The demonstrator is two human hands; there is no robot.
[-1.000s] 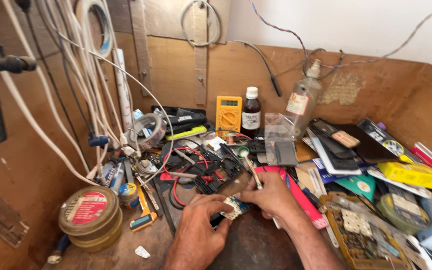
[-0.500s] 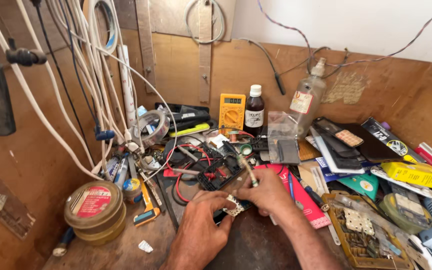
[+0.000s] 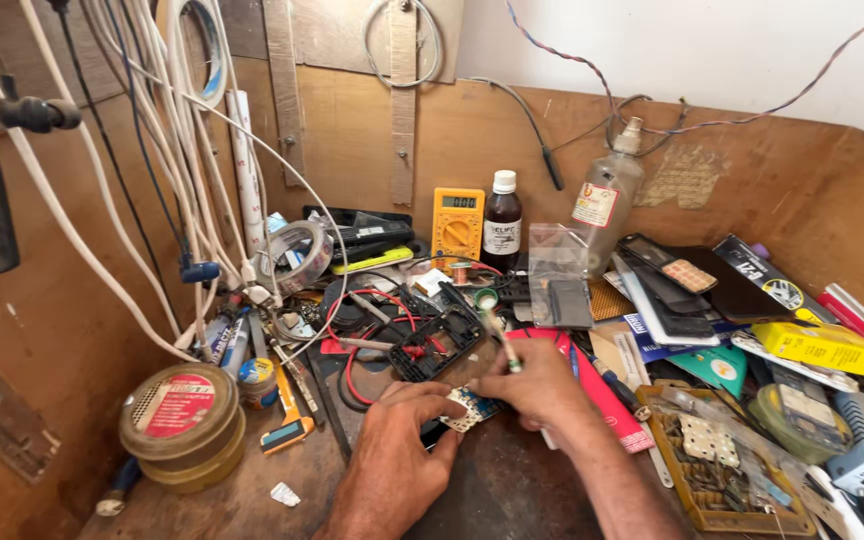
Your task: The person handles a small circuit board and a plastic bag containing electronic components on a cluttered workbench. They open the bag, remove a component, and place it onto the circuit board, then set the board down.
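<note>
The counter [image 3: 252, 500] is dark, worn wood, rough and stained, and the wall boards [image 3: 712, 170] behind it are matt brown wood too. The round tin [image 3: 180, 410] is dull, tarnished metal with a paper label. The yellow meter [image 3: 458, 222] has a smooth plastic case. The brown bottle [image 3: 501, 222] looks glossy, the clear bottle [image 3: 607, 195] cloudy. The tape roll [image 3: 295, 255] shines. The cables [image 3: 152, 150] are smooth white plastic. The small circuit board [image 3: 470, 408] is matt.

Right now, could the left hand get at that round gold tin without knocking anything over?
Probably yes. The left hand lies low on the bench, and the wood between it and the tin holds only a small white scrap.
</note>
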